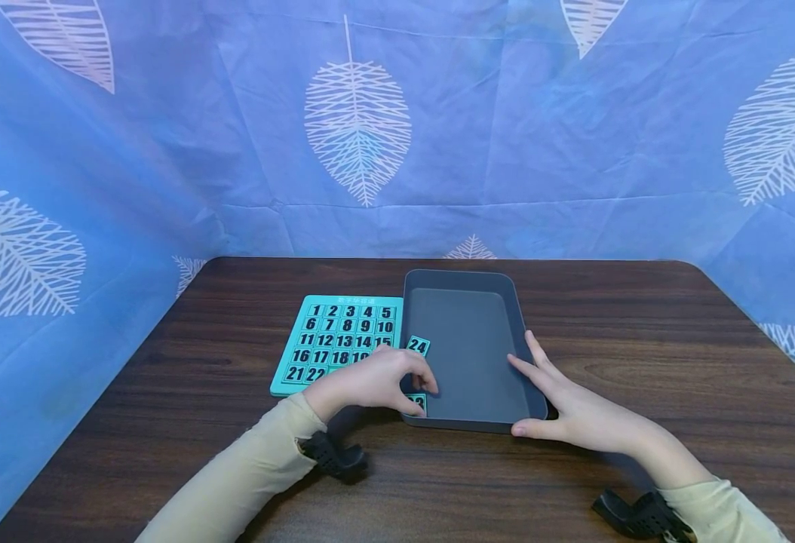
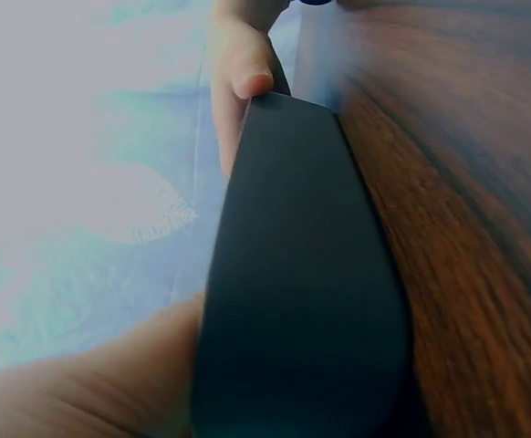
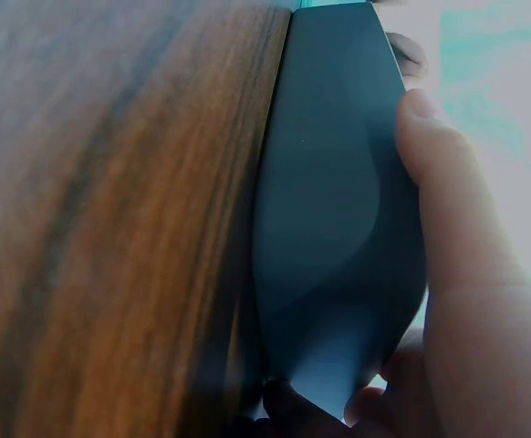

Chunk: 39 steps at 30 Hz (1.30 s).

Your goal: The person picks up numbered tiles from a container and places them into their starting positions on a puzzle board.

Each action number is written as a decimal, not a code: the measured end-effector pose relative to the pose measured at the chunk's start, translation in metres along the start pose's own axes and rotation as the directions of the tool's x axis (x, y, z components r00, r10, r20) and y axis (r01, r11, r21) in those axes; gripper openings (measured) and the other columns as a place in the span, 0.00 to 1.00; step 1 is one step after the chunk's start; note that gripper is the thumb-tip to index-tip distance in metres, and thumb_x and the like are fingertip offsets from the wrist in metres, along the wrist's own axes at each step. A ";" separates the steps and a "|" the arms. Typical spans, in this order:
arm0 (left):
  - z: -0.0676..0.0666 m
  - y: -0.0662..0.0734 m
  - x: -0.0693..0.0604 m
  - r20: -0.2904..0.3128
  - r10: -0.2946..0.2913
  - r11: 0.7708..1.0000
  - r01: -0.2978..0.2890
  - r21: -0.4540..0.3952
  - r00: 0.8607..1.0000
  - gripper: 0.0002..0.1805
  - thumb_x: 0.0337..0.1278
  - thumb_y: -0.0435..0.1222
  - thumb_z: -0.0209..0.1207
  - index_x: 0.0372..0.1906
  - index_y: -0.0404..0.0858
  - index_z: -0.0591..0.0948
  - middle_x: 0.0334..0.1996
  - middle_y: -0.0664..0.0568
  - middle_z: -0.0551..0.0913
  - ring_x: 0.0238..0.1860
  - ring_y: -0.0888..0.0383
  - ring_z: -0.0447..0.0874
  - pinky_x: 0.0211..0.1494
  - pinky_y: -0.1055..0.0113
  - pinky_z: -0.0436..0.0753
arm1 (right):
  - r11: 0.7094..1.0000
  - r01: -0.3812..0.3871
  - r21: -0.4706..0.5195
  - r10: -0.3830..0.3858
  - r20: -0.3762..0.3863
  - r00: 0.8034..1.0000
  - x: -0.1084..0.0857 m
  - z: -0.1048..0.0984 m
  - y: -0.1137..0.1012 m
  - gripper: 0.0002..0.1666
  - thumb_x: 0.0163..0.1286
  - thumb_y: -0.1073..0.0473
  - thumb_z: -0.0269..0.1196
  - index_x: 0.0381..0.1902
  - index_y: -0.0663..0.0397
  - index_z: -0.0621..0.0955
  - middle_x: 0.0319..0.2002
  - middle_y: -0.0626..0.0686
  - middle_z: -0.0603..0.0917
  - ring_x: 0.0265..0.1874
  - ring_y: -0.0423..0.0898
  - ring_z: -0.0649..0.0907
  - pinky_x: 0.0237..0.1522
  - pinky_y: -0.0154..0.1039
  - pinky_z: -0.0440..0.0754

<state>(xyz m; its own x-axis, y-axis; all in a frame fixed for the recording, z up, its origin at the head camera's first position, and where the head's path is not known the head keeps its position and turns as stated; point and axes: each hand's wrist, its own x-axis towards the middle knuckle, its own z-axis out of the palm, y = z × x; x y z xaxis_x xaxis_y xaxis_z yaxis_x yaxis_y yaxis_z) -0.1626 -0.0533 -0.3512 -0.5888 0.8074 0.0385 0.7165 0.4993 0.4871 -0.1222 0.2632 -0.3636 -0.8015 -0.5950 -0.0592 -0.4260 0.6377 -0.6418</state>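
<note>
A dark grey rectangular tray stands on the table, and a turquoise number board lies against its left side. My left hand reaches over the tray's left rim, with thumb and bent fingers at a small turquoise number tile in the front left corner. The thumb partly covers that tile's number. A tile marked 24 leans near the left wall. With its thumb at the front edge and fingers over the right rim, my right hand holds the tray's front right corner. The left hand hides the board's lower right.
The brown wooden table extends around the tray and board. A blue cloth with white leaf prints hangs behind it and on both sides. Black straps with mounts sit on both wrists.
</note>
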 end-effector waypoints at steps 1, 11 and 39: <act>0.000 0.001 0.001 0.008 -0.019 1.000 0.019 0.006 1.000 0.14 0.46 0.40 0.72 0.42 0.45 0.85 0.39 0.64 0.81 0.38 0.68 0.76 0.46 0.68 0.69 | 1.000 0.000 0.001 0.000 0.001 1.000 0.000 0.000 0.000 0.52 0.65 0.41 0.61 0.76 0.54 0.49 0.73 0.51 0.22 0.69 0.70 0.51 0.53 0.65 0.69; -0.001 0.010 0.008 0.038 -0.125 0.984 0.118 0.136 0.991 0.11 0.43 0.41 0.73 0.34 0.48 0.85 0.32 0.66 0.79 0.34 0.67 0.74 0.46 0.61 0.65 | 1.000 0.001 0.010 -0.001 0.001 1.000 0.000 0.000 -0.001 0.52 0.65 0.41 0.61 0.76 0.55 0.50 0.73 0.53 0.22 0.69 0.70 0.50 0.54 0.66 0.68; 0.006 0.013 0.007 -0.185 -0.114 0.986 0.134 0.100 0.976 0.11 0.44 0.38 0.68 0.37 0.46 0.83 0.31 0.65 0.76 0.35 0.66 0.71 0.44 0.60 0.60 | 1.000 -0.013 0.006 0.013 0.002 1.000 0.001 0.001 0.000 0.51 0.65 0.40 0.61 0.75 0.55 0.52 0.73 0.56 0.23 0.69 0.70 0.51 0.53 0.65 0.69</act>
<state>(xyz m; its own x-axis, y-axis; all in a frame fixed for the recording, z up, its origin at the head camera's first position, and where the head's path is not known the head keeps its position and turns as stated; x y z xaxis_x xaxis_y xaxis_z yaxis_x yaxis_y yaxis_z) -0.1555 -0.0395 -0.3502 -0.7255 0.6731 0.1435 0.6649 0.6317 0.3986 -0.1222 0.2622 -0.3645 -0.8059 -0.5880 -0.0692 -0.4131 0.6421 -0.6458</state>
